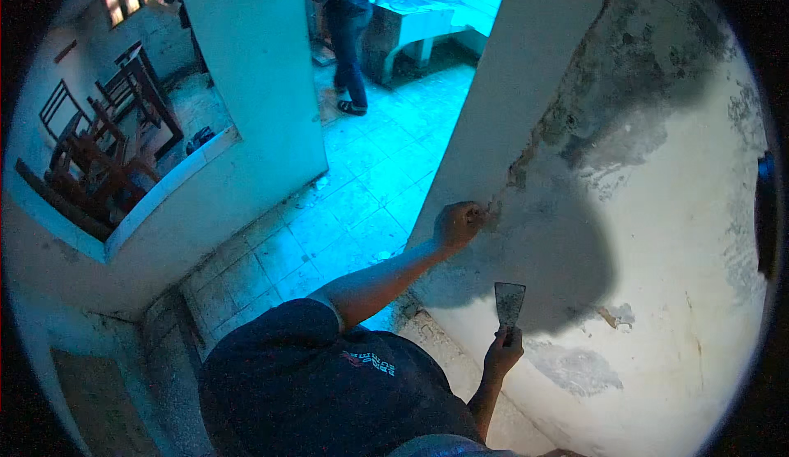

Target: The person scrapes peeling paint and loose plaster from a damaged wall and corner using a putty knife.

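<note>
My left hand [457, 226] is up at the wall [666, 241] with its fingers curled, close to the lower end of a long strip of peeling plaster [521, 167]. Whether the fingers pinch a flake there, I cannot tell. Lower down, my right hand [504, 353] grips the handle of a putty knife [510, 303]. Its broad, smudged metal blade points upward in front of the wall. Around the strip the plaster is dark, stained and worn. A small chipped patch [610, 316] and a grey scuffed patch [576, 367] lie to the right of the blade.
A person [351, 31] stands beyond the opening, near a counter [413, 31]. Blue light falls on the tiled floor [370, 179]. Stacked wooden chairs [102, 130] show through a wall opening with a sill [172, 192] on the left.
</note>
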Demonstrator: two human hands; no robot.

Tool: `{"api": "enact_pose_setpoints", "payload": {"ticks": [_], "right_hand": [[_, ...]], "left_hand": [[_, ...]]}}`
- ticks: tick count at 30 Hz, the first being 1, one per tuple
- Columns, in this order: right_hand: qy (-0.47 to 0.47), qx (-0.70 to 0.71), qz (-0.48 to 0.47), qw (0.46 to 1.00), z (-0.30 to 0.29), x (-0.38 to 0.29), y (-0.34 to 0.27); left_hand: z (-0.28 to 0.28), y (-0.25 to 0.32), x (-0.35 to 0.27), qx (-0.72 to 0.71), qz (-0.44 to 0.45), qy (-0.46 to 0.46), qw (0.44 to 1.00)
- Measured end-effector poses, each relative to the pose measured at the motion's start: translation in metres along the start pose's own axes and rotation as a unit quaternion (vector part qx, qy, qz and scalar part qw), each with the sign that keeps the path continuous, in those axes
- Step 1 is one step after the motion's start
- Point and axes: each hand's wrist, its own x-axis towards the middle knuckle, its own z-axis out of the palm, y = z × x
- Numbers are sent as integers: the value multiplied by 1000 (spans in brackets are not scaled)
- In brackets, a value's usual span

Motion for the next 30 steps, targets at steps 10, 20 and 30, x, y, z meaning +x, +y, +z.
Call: {"api": "enact_pose_setpoints", "payload": {"ticks": [10,20,30], "right_hand": [[6,50,14,999,6,-10,8],[-8,52,42,998,28,-22,-9],[-31,14,81,996,72,-37,-49]], "left_hand": [[20,-9,-3,-85,-8,90,992],[17,-42,-4,-56,-17,24,998],[-44,-127,-58,57,-89,-262,959]]}}
